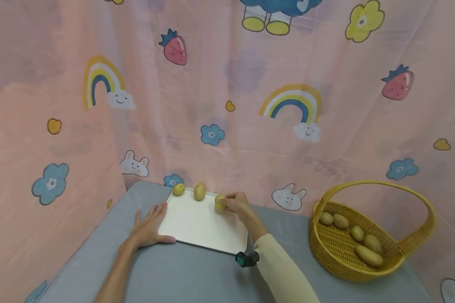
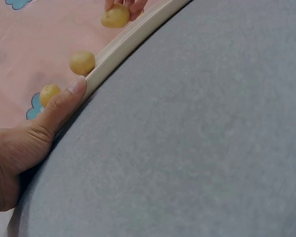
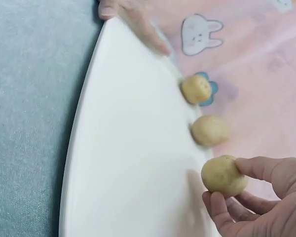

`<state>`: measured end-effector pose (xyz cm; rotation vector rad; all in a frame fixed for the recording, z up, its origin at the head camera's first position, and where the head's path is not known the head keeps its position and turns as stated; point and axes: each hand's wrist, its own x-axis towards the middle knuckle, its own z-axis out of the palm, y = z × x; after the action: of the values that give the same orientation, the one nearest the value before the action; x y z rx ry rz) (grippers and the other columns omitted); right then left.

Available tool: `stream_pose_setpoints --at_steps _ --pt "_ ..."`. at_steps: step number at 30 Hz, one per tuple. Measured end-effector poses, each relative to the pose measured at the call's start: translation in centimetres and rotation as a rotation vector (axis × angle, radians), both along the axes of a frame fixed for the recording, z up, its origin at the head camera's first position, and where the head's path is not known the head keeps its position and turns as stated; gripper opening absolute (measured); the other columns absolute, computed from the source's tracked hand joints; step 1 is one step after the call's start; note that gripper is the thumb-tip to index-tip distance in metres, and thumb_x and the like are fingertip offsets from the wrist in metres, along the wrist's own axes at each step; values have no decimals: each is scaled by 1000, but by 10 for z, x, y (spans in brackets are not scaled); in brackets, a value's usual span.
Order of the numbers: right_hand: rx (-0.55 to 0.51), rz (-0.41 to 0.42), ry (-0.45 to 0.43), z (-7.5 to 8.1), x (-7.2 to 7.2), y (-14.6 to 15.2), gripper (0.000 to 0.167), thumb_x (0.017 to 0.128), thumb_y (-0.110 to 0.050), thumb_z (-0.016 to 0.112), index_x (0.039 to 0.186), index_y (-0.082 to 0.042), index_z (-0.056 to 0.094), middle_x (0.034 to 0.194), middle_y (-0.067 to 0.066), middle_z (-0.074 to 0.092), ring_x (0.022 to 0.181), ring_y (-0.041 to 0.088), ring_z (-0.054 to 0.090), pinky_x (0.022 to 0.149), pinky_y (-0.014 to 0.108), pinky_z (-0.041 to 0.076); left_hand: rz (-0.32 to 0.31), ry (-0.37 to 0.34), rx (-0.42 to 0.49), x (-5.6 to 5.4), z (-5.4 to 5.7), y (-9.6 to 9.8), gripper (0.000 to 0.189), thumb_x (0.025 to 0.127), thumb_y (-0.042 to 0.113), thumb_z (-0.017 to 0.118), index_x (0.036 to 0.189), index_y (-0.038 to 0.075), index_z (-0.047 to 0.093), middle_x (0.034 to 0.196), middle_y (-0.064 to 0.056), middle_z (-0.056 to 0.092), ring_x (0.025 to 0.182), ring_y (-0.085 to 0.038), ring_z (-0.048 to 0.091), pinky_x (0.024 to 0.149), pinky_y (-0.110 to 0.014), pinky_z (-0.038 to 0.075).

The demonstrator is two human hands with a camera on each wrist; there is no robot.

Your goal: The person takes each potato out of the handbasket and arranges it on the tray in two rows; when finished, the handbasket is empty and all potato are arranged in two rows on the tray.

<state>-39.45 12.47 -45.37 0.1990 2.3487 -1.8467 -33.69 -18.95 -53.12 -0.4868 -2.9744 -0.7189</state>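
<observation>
A white rectangular tray (image 1: pixel 201 225) lies on the table. My left hand (image 1: pixel 150 227) rests against its left end, fingers fairly straight along that side and thumb (image 2: pixel 64 104) at the front rim. With thumb and fingertips, my right hand (image 1: pixel 239 205) pinches a round yellow potato (image 3: pixel 224 176) over the tray's far side. Two more potatoes sit along the far edge: one potato (image 1: pixel 178 189) at the far left corner, another potato (image 1: pixel 199 192) between it and the held one.
At the right stands a yellow woven basket (image 1: pixel 335 267) with a tall arched handle, several potatoes (image 1: pixel 368 255) inside. Grey cloth (image 1: pixel 197 277) covers the table. Behind it hangs a pink printed curtain (image 1: pixel 197 92). A dark device (image 1: pixel 247 259) is strapped at the right wrist.
</observation>
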Motion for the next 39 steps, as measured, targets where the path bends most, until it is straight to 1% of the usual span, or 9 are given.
stream_pose_setpoints --at_steps 2,4,7,10,17,24,30,33,39 --pt "21 -19 5 -6 -4 -2 30 92 -2 73 115 14 63 108 18 65 91 22 67 87 33 64 -3 -5 1 0 0 1 133 72 71 81 164 -5 21 172 -24 23 157 -54 22 117 -85 0" --pt "33 -37 3 -13 -8 -3 30 92 -3 75 113 12 61 106 17 64 87 19 67 82 30 64 -1 -11 2 1 -1 1 133 72 70 82 164 -5 21 173 -24 23 158 -53 22 117 -85 0" --pt "30 -60 -9 -19 -15 -3 29 93 -5 76 112 12 62 111 23 67 81 18 69 77 26 64 3 -11 -3 0 -1 1 134 72 71 82 164 -5 20 173 -24 23 158 -53 22 117 -84 0" --pt "33 -78 -30 -20 -22 -4 25 94 -5 75 110 12 66 113 26 69 75 15 70 71 23 64 9 -7 -9 0 -1 0 134 72 72 81 164 -5 21 173 -24 23 158 -53 22 117 -84 0" --pt "48 -137 -78 -28 -39 -9 19 97 -7 73 108 8 70 114 21 70 68 10 67 66 20 62 7 -9 -7 0 1 0 134 73 72 80 164 -4 21 173 -24 23 158 -53 22 118 -84 0" --pt "38 -155 -46 -23 -33 -14 21 96 -5 73 108 10 66 112 22 68 66 11 67 65 20 62 11 -10 -8 -1 -2 0 134 72 72 81 164 -4 21 173 -24 23 158 -52 22 118 -83 0" --pt "48 -158 -64 -20 -27 -10 21 98 -8 71 110 8 63 103 13 63 70 10 63 68 19 62 5 -16 -8 -1 -4 3 134 72 72 81 164 -5 20 173 -24 22 158 -52 22 118 -83 0" --pt "43 -138 -58 -20 -25 -6 20 99 -8 70 108 7 62 99 10 60 71 10 63 71 20 62 6 -20 -4 -1 -3 3 135 72 72 81 164 -4 19 173 -24 22 158 -52 21 119 -83 -1" --pt "21 -89 -52 -16 -22 -3 17 101 -6 66 109 8 60 93 7 56 72 11 63 83 27 64 7 -18 11 1 0 2 133 72 70 82 164 -5 21 173 -24 23 158 -53 20 119 -83 -2"
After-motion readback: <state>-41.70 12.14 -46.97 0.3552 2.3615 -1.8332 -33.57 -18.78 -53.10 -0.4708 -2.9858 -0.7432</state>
